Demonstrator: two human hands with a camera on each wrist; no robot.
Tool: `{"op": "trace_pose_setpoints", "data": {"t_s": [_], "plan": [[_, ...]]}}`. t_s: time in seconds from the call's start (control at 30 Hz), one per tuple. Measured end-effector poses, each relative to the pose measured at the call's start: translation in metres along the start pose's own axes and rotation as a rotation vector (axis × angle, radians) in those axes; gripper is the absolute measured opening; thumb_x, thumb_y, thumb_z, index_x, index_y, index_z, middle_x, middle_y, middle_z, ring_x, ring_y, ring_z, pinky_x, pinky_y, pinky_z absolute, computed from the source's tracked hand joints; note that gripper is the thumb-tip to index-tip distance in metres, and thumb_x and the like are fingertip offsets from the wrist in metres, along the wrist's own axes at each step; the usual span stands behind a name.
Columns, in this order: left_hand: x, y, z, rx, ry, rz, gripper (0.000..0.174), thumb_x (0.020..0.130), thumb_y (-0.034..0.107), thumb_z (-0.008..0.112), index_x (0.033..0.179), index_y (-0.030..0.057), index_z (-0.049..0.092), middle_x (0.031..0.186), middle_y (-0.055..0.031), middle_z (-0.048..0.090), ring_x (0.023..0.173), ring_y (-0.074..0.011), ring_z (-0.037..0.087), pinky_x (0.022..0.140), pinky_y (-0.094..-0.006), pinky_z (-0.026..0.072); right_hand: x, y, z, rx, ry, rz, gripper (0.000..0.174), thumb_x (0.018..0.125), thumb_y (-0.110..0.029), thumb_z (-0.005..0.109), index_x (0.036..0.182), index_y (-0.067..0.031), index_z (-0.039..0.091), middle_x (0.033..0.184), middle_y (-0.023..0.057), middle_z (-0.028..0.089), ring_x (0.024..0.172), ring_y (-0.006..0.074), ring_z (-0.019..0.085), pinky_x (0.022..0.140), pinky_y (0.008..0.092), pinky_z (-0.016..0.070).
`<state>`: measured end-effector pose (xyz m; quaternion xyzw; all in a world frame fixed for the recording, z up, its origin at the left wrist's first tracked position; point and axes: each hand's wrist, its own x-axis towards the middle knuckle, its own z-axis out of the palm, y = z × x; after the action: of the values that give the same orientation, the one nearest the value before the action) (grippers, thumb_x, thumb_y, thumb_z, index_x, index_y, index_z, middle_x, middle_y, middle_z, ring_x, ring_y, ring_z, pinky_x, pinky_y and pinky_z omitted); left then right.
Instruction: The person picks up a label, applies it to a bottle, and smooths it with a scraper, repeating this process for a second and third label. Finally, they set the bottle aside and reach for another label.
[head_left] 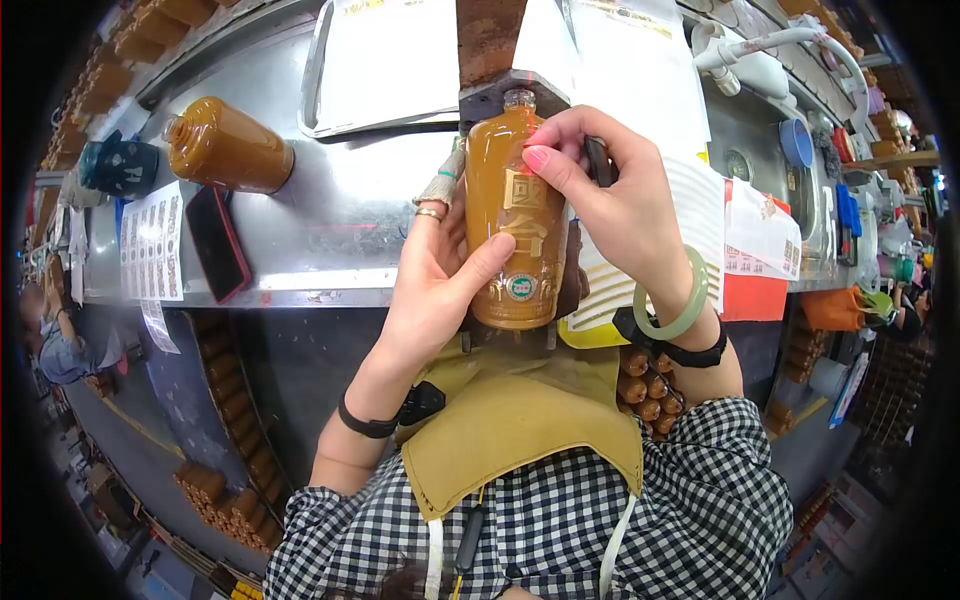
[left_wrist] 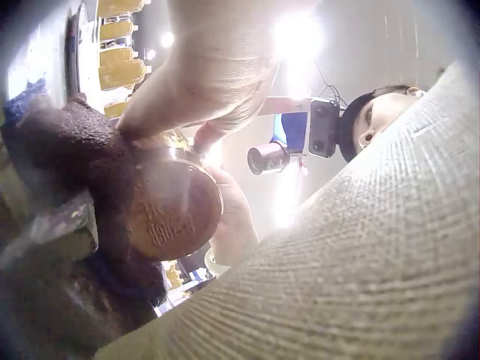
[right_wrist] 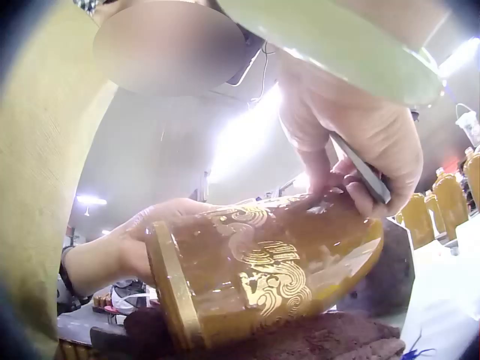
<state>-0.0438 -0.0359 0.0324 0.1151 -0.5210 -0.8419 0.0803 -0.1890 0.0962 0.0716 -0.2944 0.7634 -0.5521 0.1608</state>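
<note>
An amber-brown bottle (head_left: pixel 500 210) with gold characters and a small green round label lies with its neck away from the body. The left hand (head_left: pixel 430 270) grips its left side, thumb on the front, one finger wrapped in cloth. Near the shoulder, the right hand (head_left: pixel 620 195) pinches at the surface with thumb and fingers; a dark flat tool (right_wrist: pixel 360 169) is tucked in that hand in the right wrist view. The bottle's round base (left_wrist: pixel 176 210) faces the left wrist camera. A dark brown cloth (right_wrist: pixel 300 341) lies beneath the bottle.
Another amber bottle (head_left: pixel 230 147) and a phone (head_left: pixel 217 243) lie on the metal bench at left, beside a label sheet (head_left: pixel 151 243). A tray (head_left: pixel 385 65) stands behind. White strips (head_left: pixel 690 230) and a blue cup (head_left: pixel 796 143) are at right.
</note>
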Motion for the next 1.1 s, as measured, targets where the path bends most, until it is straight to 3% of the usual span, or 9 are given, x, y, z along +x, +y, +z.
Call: {"op": "trace_pose_setpoints", "data": {"t_s": [0.17, 0.23, 0.27, 0.33, 0.57, 0.7, 0.83, 1.03, 1.1], "plan": [[0.000, 0.001, 0.002, 0.009, 0.003, 0.004, 0.082, 0.100, 0.005, 0.067, 0.163, -0.0030, 0.015, 0.163, -0.0210, 0.034, 0.148, -0.0255, 0.040, 0.121, -0.0400, 0.0352, 0.000, 0.002, 0.000, 0.006, -0.001, -0.005, 0.012, 0.090, -0.010, 0.074, 0.098, -0.0005, 0.072, 0.084, 0.0016, 0.071, 0.077, 0.0097, 0.057, 0.073, 0.0261, 0.0493], [0.000, 0.002, 0.003, -0.002, 0.011, -0.003, 0.082, 0.100, 0.005, 0.067, 0.163, -0.0027, 0.015, 0.163, -0.0211, 0.034, 0.148, -0.0257, 0.040, 0.121, -0.0401, 0.0361, -0.001, 0.006, 0.000, -0.009, -0.018, -0.056, 0.012, 0.097, -0.013, 0.073, 0.101, -0.0019, 0.071, 0.080, -0.0084, 0.054, 0.076, 0.0017, 0.044, 0.066, 0.0183, 0.0368], [-0.001, 0.002, 0.003, -0.002, 0.011, -0.004, 0.082, 0.100, 0.005, 0.067, 0.163, -0.0027, 0.015, 0.163, -0.0211, 0.034, 0.148, -0.0257, 0.040, 0.121, -0.0401, 0.0361, -0.001, 0.005, 0.001, -0.009, -0.017, -0.056, 0.012, 0.097, -0.013, 0.073, 0.101, -0.0019, 0.071, 0.080, -0.0084, 0.054, 0.076, 0.0017, 0.044, 0.066, 0.0183, 0.0368], [-0.001, 0.002, 0.003, 0.014, 0.009, -0.006, 0.082, 0.100, 0.005, 0.067, 0.163, -0.0025, 0.014, 0.162, -0.0212, 0.034, 0.148, -0.0258, 0.040, 0.120, -0.0401, 0.0371, -0.001, 0.001, 0.001, -0.005, 0.015, -0.019, 0.012, 0.089, -0.008, 0.074, 0.097, 0.0000, 0.072, 0.084, 0.0024, 0.071, 0.077, 0.0100, 0.058, 0.073, 0.0263, 0.0495], [0.000, 0.002, 0.005, 0.013, 0.029, -0.002, 0.085, 0.099, 0.004, 0.068, 0.164, -0.0022, 0.013, 0.162, -0.0206, 0.036, 0.147, -0.0258, 0.041, 0.120, -0.0402, 0.0371, -0.006, 0.001, -0.006, 0.124, -0.010, 0.038, 0.018, 0.094, -0.008, 0.072, 0.110, -0.0012, 0.072, 0.086, -0.0004, 0.066, 0.080, 0.0060, 0.056, 0.072, 0.0229, 0.0479], [0.001, 0.000, -0.003, -0.096, 0.030, -0.028, 0.073, 0.105, 0.008, 0.060, 0.163, -0.0037, 0.017, 0.163, -0.0196, 0.036, 0.149, -0.0253, 0.039, 0.122, -0.0403, 0.0339, -0.031, 0.010, -0.005, 0.329, 0.083, 0.184, 0.034, 0.099, -0.007, 0.067, 0.132, -0.0028, 0.062, 0.090, -0.0034, 0.057, 0.081, 0.0056, 0.054, 0.074, 0.0216, 0.0454], [0.002, -0.003, -0.006, -0.183, 0.034, -0.047, 0.062, 0.109, 0.012, 0.051, 0.161, -0.0050, 0.022, 0.163, -0.0186, 0.037, 0.150, -0.0250, 0.038, 0.123, -0.0406, 0.0317, -0.059, 0.019, 0.008, 0.345, 0.066, 0.297, 0.060, 0.094, -0.016, 0.077, 0.145, -0.0014, 0.049, 0.091, -0.0028, 0.054, 0.088, 0.0080, 0.052, 0.082, 0.0230, 0.0447], [0.001, 0.001, -0.003, -0.064, 0.020, -0.048, 0.077, 0.100, 0.006, 0.067, 0.161, -0.0044, 0.020, 0.161, -0.0201, 0.039, 0.147, -0.0246, 0.042, 0.121, -0.0402, 0.0348, -0.062, 0.020, 0.014, 0.292, 0.058, 0.302, 0.076, 0.091, -0.014, 0.081, 0.154, 0.0000, 0.041, 0.095, -0.0019, 0.054, 0.088, 0.0085, 0.053, 0.079, 0.0239, 0.0459], [0.002, 0.002, -0.002, -0.072, 0.026, -0.056, 0.080, 0.098, 0.004, 0.069, 0.161, -0.0043, 0.020, 0.160, -0.0203, 0.039, 0.146, -0.0245, 0.043, 0.121, -0.0400, 0.0358, -0.058, 0.013, 0.015, 0.432, 0.043, 0.314, 0.080, 0.089, -0.014, 0.082, 0.155, 0.0001, 0.039, 0.098, -0.0008, 0.056, 0.090, 0.0086, 0.055, 0.080, 0.0238, 0.0462]]}}
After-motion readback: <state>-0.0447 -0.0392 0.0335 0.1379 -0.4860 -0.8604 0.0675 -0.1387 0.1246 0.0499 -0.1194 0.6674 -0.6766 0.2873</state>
